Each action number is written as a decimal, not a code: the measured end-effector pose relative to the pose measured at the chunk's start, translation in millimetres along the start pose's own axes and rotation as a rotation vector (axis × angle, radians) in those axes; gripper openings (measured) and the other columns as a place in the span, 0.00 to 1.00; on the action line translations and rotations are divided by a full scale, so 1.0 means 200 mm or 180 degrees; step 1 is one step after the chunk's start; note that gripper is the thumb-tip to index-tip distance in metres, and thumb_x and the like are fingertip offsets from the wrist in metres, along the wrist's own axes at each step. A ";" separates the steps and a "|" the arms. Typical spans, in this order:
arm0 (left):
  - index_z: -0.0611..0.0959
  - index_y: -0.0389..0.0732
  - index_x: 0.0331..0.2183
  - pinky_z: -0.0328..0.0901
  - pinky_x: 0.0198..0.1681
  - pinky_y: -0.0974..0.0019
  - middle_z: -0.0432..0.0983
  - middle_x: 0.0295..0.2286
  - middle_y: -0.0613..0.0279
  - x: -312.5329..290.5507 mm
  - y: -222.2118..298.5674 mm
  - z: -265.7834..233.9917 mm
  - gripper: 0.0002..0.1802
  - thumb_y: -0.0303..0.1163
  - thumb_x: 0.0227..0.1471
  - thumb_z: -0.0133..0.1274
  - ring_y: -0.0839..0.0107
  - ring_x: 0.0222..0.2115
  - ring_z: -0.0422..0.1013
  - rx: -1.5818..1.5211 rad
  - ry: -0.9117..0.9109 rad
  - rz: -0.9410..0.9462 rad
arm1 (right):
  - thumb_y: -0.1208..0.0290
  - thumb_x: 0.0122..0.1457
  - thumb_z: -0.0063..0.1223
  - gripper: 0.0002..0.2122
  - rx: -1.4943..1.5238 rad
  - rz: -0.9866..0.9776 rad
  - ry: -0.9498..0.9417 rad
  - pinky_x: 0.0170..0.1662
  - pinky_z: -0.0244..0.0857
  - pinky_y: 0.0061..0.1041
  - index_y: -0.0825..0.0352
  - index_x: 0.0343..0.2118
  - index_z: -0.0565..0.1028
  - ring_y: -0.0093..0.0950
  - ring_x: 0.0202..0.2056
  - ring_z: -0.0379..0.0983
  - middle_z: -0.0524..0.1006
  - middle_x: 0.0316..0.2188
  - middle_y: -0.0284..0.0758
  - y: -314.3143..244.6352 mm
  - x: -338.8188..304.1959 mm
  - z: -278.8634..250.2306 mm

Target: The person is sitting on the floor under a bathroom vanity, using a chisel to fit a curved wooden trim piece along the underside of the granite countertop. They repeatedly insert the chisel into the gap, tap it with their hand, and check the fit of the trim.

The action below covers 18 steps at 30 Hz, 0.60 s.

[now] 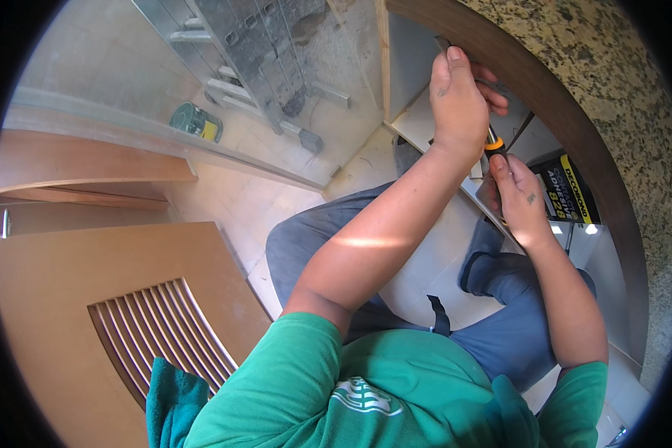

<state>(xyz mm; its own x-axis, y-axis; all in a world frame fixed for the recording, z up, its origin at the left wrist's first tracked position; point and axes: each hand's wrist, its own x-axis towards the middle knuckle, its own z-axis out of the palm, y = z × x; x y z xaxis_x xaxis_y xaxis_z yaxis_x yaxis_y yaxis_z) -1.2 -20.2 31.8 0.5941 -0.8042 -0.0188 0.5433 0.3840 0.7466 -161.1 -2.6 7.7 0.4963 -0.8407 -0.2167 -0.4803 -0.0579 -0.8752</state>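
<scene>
Tool [495,147], orange-banded, sits at the curved cabinet [575,123] opening, clasped by the right hand [521,198], apparently for control, while the left hand [459,104] curls ahead, perhaps steadying, though I cannot tell its hold.

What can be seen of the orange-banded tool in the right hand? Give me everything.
The tool has a dark handle with a bright orange band and, beyond the band, a shiny, metal-looking shaft. It slants upward in the picture, the shaft running toward the left hand, to the left of the curved brown edge. The right hand grips the handle, covering part of it. Its tip cannot be told for certain.
</scene>
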 end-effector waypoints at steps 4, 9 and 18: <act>0.67 0.38 0.44 0.67 0.17 0.63 0.71 0.27 0.57 0.00 0.00 0.00 0.21 0.48 0.71 0.34 0.70 0.16 0.69 0.0116 0.0073 -0.0029 | 0.44 0.68 0.47 0.26 -0.0140 0.0140 0.0121 0.24 0.60 0.23 0.67 0.29 0.72 0.19 0.19 0.64 0.68 0.16 0.28 -0.08 -0.04 -0.01; 0.67 0.37 0.42 0.65 0.15 0.63 0.71 0.28 0.57 0.02 0.00 0.04 0.22 0.48 0.71 0.32 0.70 0.15 0.68 0.0079 0.0196 -0.0011 | 0.43 0.68 0.47 0.26 -0.0007 0.0318 0.0074 0.24 0.60 0.23 0.67 0.30 0.72 0.19 0.19 0.64 0.68 0.17 0.28 -0.12 -0.05 -0.02; 0.68 0.37 0.42 0.61 0.13 0.66 0.73 0.27 0.55 -0.01 0.00 0.03 0.23 0.49 0.71 0.32 0.71 0.11 0.64 0.0360 0.0153 0.0038 | 0.45 0.69 0.46 0.25 0.0129 0.0199 -0.0062 0.24 0.60 0.22 0.67 0.29 0.71 0.19 0.19 0.65 0.69 0.17 0.29 -0.08 -0.06 -0.02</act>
<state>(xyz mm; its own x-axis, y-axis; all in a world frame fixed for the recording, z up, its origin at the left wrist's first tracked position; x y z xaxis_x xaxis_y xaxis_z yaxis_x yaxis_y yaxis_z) -6.1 -21.4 36.7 0.6295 -0.7760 -0.0393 0.4671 0.3376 0.8172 -161.3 6.3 25.5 0.4803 -0.8314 -0.2795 -0.4814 0.0166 -0.8764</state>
